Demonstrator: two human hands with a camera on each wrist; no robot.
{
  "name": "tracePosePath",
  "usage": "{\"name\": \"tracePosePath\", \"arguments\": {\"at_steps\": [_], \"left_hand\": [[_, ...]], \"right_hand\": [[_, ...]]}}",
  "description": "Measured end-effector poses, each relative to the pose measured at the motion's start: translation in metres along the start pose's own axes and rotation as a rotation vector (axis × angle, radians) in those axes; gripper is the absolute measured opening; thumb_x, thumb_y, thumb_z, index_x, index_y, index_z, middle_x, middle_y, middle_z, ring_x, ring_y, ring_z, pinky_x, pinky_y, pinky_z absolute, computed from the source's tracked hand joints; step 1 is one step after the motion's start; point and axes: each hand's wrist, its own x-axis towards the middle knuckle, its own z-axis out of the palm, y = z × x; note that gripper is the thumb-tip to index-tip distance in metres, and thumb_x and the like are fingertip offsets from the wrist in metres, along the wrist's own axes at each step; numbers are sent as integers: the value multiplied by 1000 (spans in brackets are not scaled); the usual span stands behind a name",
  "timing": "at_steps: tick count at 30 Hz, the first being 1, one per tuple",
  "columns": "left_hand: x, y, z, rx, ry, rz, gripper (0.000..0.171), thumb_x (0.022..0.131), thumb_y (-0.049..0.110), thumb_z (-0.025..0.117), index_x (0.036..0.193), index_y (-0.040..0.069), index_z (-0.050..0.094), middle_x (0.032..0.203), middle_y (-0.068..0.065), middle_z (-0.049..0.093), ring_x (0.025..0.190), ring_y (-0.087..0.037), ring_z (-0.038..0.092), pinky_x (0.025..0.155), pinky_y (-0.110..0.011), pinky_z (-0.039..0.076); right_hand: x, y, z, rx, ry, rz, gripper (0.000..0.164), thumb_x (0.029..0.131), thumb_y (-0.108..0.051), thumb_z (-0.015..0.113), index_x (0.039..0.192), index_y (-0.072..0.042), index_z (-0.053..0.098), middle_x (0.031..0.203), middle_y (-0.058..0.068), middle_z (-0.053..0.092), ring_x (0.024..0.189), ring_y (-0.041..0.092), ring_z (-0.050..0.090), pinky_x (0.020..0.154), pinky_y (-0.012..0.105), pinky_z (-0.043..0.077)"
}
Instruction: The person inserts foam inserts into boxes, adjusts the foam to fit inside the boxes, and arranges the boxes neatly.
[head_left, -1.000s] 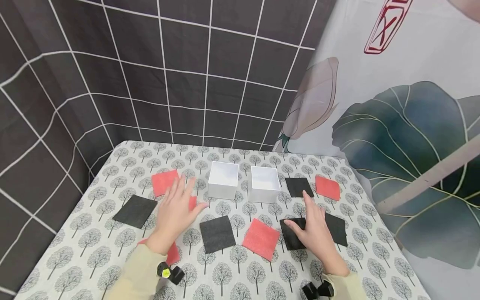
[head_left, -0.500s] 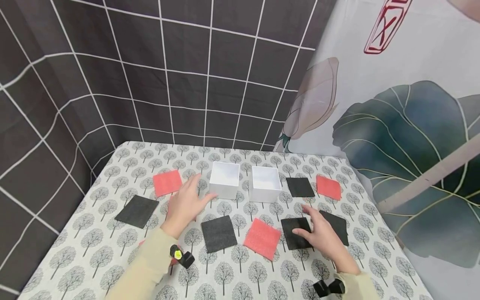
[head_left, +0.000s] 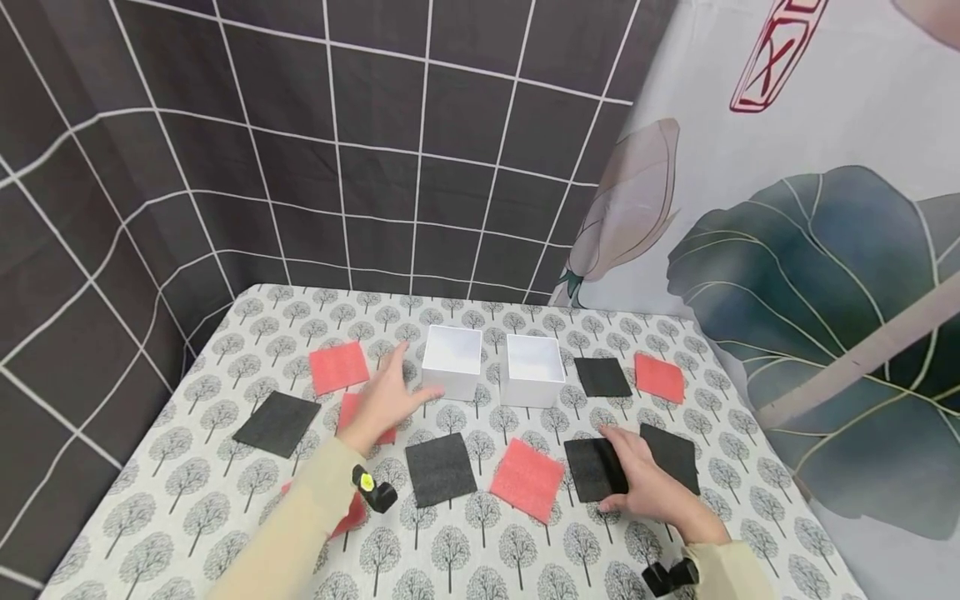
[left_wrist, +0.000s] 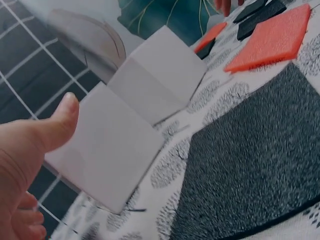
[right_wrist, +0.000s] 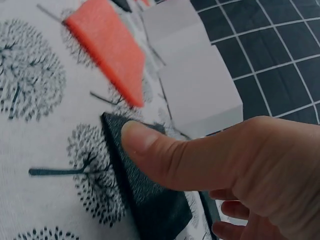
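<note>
My right hand [head_left: 651,482] is low over a thin black square pad [head_left: 587,468], thumb near its front edge and fingers near its back edge. In the right wrist view the thumb overlaps that black pad [right_wrist: 155,200]. My left hand [head_left: 386,407], thumb spread away from the fingers, hovers above a red square pad [head_left: 348,408] and covers part of it. Just right of the left thumb stands a white open-topped box [head_left: 450,385]; a second white box [head_left: 531,393] is close beside it. Both show bare white insides from above.
More pads lie flat about: black [head_left: 277,423] and red [head_left: 339,367] at left, black [head_left: 441,469] and red [head_left: 527,479] in the front middle, black [head_left: 602,377], red [head_left: 659,377] and black [head_left: 671,457] at right. A dark gridded curtain [head_left: 375,167] hangs behind the tree-print tablecloth [head_left: 187,533].
My left hand has shifted right, from over the left-hand pads toward the left box. The right hand has moved right and lowered over the black pad. Pads and boxes stay put.
</note>
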Motion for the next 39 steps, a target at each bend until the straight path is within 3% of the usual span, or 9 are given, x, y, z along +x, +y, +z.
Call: {"name": "tracePosePath", "arguments": {"at_steps": [7, 11, 17, 23, 28, 33, 39], "left_hand": [[10, -11, 12, -189, -78, -27, 113, 68, 46, 79, 149, 12, 9, 151, -21, 15, 134, -41, 22, 103, -60, 23], [18, -17, 15, -207, -81, -25, 119, 64, 46, 82, 149, 10, 7, 151, -21, 15, 135, -39, 20, 106, -57, 21], [28, -18, 15, -240, -107, 22, 128, 57, 41, 86, 150, 12, 3, 152, -19, 13, 135, -38, 20, 107, -57, 18], [36, -20, 18, -275, -140, 43, 128, 57, 39, 87, 149, 10, 3, 151, -21, 16, 135, -37, 20, 108, -57, 16], [40, -23, 21, -278, -155, 79, 127, 57, 38, 88, 149, 8, 5, 149, -21, 20, 134, -37, 24, 108, -55, 17], [45, -26, 25, -311, -164, 74, 135, 54, 40, 88, 149, 11, -3, 151, -20, 15, 136, -34, 20, 110, -50, 17], [47, -27, 30, -284, -163, 70, 133, 50, 42, 89, 149, 15, 4, 138, -19, 37, 121, -36, 42, 101, -55, 32]], "right_hand": [[-1, 9, 7, -157, 25, -93, 108, 52, -25, 90, 136, 8, 30, 132, 28, 35, 122, 41, 33, 96, 54, 38], [3, 9, 9, -202, -4, -92, 110, 53, -26, 89, 137, 9, 28, 135, 30, 34, 125, 42, 32, 100, 53, 34], [9, 8, 8, -198, -61, -91, 110, 55, -25, 87, 137, 12, 26, 136, 32, 31, 126, 46, 30, 103, 56, 28], [10, 16, 4, -161, -106, -106, 108, 57, -29, 86, 136, 14, 27, 136, 33, 32, 125, 49, 30, 101, 60, 28], [8, 23, 0, -127, -126, -97, 108, 57, -31, 87, 136, 13, 28, 136, 31, 33, 123, 47, 32, 98, 60, 33], [10, 28, 0, -139, -95, -132, 99, 58, -28, 86, 134, 11, 35, 128, 25, 39, 117, 42, 38, 91, 55, 40], [9, 29, 1, -180, -40, -179, 91, 58, -31, 85, 127, 11, 43, 111, 15, 43, 101, 32, 39, 78, 45, 45]]}}
